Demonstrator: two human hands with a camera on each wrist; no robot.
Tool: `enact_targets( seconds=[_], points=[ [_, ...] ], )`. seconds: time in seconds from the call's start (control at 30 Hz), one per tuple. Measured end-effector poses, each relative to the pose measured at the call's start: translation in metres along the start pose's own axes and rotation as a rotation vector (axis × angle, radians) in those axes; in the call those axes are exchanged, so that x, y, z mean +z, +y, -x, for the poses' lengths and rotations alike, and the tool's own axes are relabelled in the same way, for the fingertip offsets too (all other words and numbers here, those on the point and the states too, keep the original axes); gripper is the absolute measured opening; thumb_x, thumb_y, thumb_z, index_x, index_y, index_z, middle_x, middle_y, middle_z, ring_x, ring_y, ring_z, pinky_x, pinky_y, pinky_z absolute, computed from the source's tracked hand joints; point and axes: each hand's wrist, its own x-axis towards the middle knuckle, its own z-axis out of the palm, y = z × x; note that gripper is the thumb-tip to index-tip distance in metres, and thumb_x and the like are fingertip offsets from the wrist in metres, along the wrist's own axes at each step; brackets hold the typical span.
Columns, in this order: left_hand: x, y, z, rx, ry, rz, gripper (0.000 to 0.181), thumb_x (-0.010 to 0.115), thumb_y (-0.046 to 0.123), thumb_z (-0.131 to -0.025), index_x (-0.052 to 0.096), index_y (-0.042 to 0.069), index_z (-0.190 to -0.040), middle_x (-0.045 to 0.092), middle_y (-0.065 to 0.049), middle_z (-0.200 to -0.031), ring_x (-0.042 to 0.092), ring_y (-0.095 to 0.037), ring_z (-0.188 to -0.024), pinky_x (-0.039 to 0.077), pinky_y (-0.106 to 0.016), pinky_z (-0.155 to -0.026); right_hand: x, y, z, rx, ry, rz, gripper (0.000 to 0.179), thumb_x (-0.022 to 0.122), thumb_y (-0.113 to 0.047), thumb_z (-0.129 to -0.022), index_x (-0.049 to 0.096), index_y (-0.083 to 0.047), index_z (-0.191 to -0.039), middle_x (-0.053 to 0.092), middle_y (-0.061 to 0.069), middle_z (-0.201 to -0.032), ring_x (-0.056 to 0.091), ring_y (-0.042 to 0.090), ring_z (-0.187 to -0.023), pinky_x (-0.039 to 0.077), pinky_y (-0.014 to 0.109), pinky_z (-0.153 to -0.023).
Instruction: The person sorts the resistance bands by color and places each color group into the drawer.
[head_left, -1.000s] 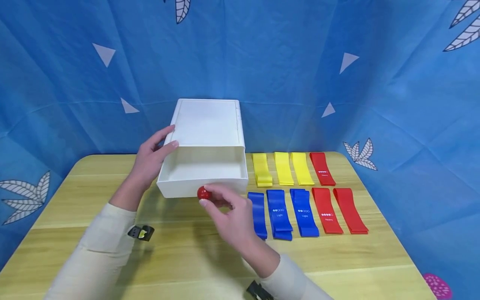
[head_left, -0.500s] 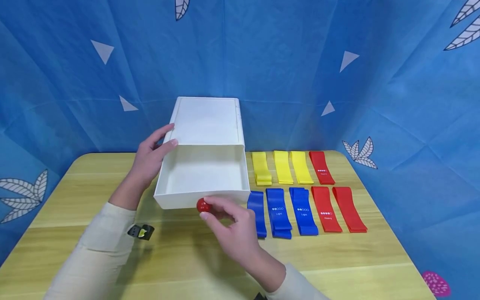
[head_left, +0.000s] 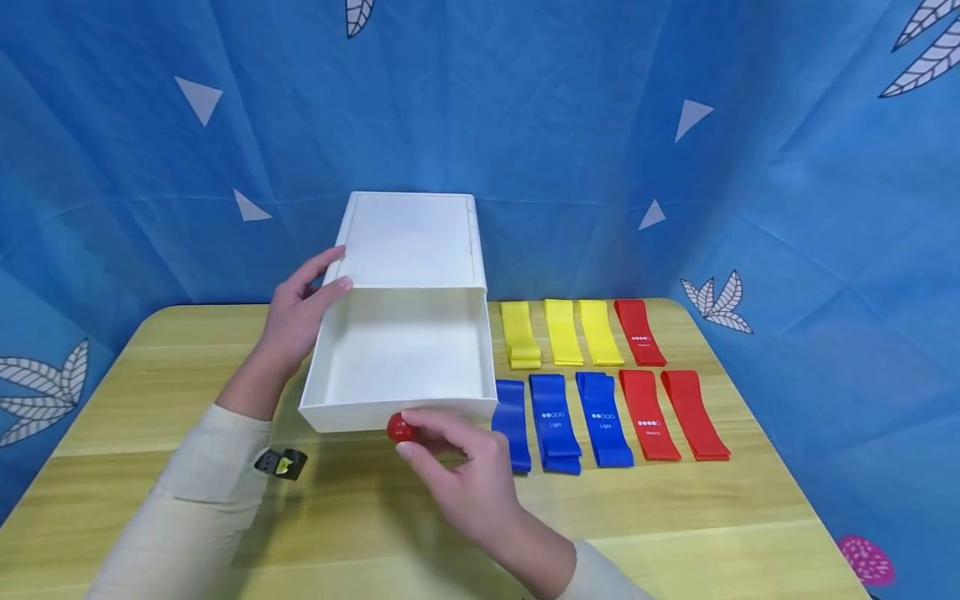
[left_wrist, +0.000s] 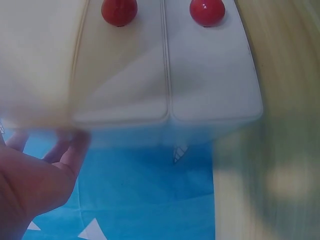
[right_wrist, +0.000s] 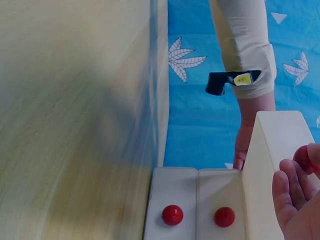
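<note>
A white drawer cabinet point(head_left: 412, 242) stands at the back of the table. Its top drawer point(head_left: 337, 417) is pulled well out, and the white inside shows nothing in it. With thumb and fingers, my right hand point(head_left: 472, 475) pinches the round red knob point(head_left: 399, 427) on that drawer's front. My left hand point(head_left: 296, 317) rests against the cabinet's left side, its thumb at the top's front left corner. Below, two closed drawers each carry a red knob, the middle knob point(right_wrist: 224, 217) and the bottom knob point(right_wrist: 172, 215), in the right wrist view.
Right of the cabinet, folded flat bands lie in two rows on the wooden table point(head_left: 187, 350): yellow bands point(head_left: 562, 333), blue bands point(head_left: 555, 425) and red bands point(head_left: 649, 417). A blue patterned cloth point(head_left: 570, 125) hangs behind the table.
My right hand has drawn the top drawer further out toward me, still pinching its knob, so more of the inside shows. The left hand stays at the cabinet's side.
</note>
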Motion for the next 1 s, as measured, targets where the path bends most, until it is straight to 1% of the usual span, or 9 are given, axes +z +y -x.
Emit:
enact_targets(
  seconds=[0.17, 0.3, 0.4, 0.5, 0.57, 0.63, 0.8, 0.9, 1.0],
  points=[
    [0.000, 0.000, 0.000, -0.001, 0.008, -0.014, 0.058, 0.057, 0.040, -0.101, 0.042, 0.023, -0.154, 0.041, -0.014, -0.151, 0.053, -0.030, -0.117, 0.056, -0.025, -0.078, -0.001, -0.001, 0.002, -0.004, -0.010, 0.009, 0.024, 0.072, -0.008, -0.093, 0.071, -0.006, -0.117, 0.073, 0.005, -0.108, 0.070, 0.013, -0.089, 0.059, 0.031, -0.071],
    [0.001, 0.000, 0.000, -0.005, 0.007, -0.022, 0.058, 0.057, 0.041, -0.101, 0.041, 0.025, -0.155, 0.041, -0.012, -0.151, 0.053, -0.031, -0.117, 0.056, -0.026, -0.078, -0.005, -0.001, 0.005, -0.018, -0.020, 0.014, 0.026, 0.073, -0.006, -0.092, 0.071, -0.003, -0.118, 0.073, 0.006, -0.110, 0.071, 0.014, -0.092, 0.059, 0.031, -0.073],
    [0.002, -0.001, 0.000, -0.006, 0.002, -0.024, 0.058, 0.056, 0.041, -0.101, 0.041, 0.025, -0.155, 0.041, -0.013, -0.150, 0.053, -0.031, -0.116, 0.056, -0.026, -0.077, -0.011, -0.001, 0.007, -0.040, -0.032, 0.025, 0.027, 0.073, -0.005, -0.091, 0.072, 0.000, -0.118, 0.072, 0.007, -0.111, 0.071, 0.015, -0.093, 0.059, 0.031, -0.074],
    [0.001, -0.001, 0.001, -0.005, 0.002, -0.025, 0.058, 0.056, 0.041, -0.101, 0.040, 0.025, -0.155, 0.042, -0.013, -0.150, 0.053, -0.031, -0.116, 0.056, -0.025, -0.077, -0.021, -0.001, 0.011, -0.054, -0.038, 0.030, 0.027, 0.075, -0.005, -0.090, 0.073, 0.001, -0.116, 0.074, 0.006, -0.106, 0.071, 0.014, -0.090, 0.059, 0.031, -0.072],
    [0.001, -0.001, 0.001, -0.005, 0.004, -0.026, 0.058, 0.056, 0.041, -0.102, 0.040, 0.025, -0.155, 0.042, -0.013, -0.149, 0.053, -0.032, -0.116, 0.056, -0.025, -0.076, -0.028, -0.001, 0.014, -0.046, -0.043, 0.035, 0.026, 0.076, -0.006, -0.089, 0.073, 0.000, -0.114, 0.074, 0.005, -0.102, 0.071, 0.013, -0.087, 0.059, 0.031, -0.070],
    [0.000, -0.001, 0.001, -0.006, 0.007, -0.030, 0.058, 0.055, 0.042, -0.102, 0.040, 0.026, -0.155, 0.042, -0.013, -0.150, 0.053, -0.032, -0.116, 0.056, -0.025, -0.076, -0.036, -0.001, 0.018, -0.019, -0.046, 0.046, 0.025, 0.077, -0.007, -0.089, 0.074, -0.001, -0.113, 0.075, 0.003, -0.098, 0.071, 0.013, -0.084, 0.059, 0.032, -0.068],
    [0.001, -0.001, 0.001, -0.006, 0.007, -0.032, 0.057, 0.055, 0.041, -0.102, 0.040, 0.026, -0.155, 0.042, -0.014, -0.149, 0.053, -0.031, -0.114, 0.056, -0.025, -0.075, -0.054, 0.004, 0.025, 0.060, -0.045, 0.094, 0.023, 0.080, -0.010, -0.086, 0.076, -0.005, -0.109, 0.075, 0.001, -0.098, 0.071, 0.013, -0.082, 0.060, 0.033, -0.068],
    [0.001, -0.001, 0.001, -0.005, 0.009, -0.031, 0.057, 0.055, 0.041, -0.102, 0.040, 0.025, -0.155, 0.043, -0.015, -0.148, 0.053, -0.030, -0.113, 0.056, -0.024, -0.074, -0.064, 0.008, 0.028, 0.068, -0.033, 0.118, 0.023, 0.082, -0.009, -0.084, 0.077, -0.008, -0.106, 0.074, 0.000, -0.097, 0.071, 0.013, -0.079, 0.060, 0.033, -0.067],
    [0.001, 0.000, 0.002, -0.014, 0.010, -0.036, 0.058, 0.054, 0.042, -0.102, 0.039, 0.026, -0.156, 0.042, -0.014, -0.148, 0.052, -0.031, -0.114, 0.056, -0.024, -0.075, -0.073, 0.013, 0.027, 0.071, -0.046, 0.143, 0.020, 0.081, -0.010, -0.085, 0.077, -0.010, -0.105, 0.074, -0.001, -0.096, 0.070, 0.012, -0.075, 0.060, 0.032, -0.064]
  ],
)
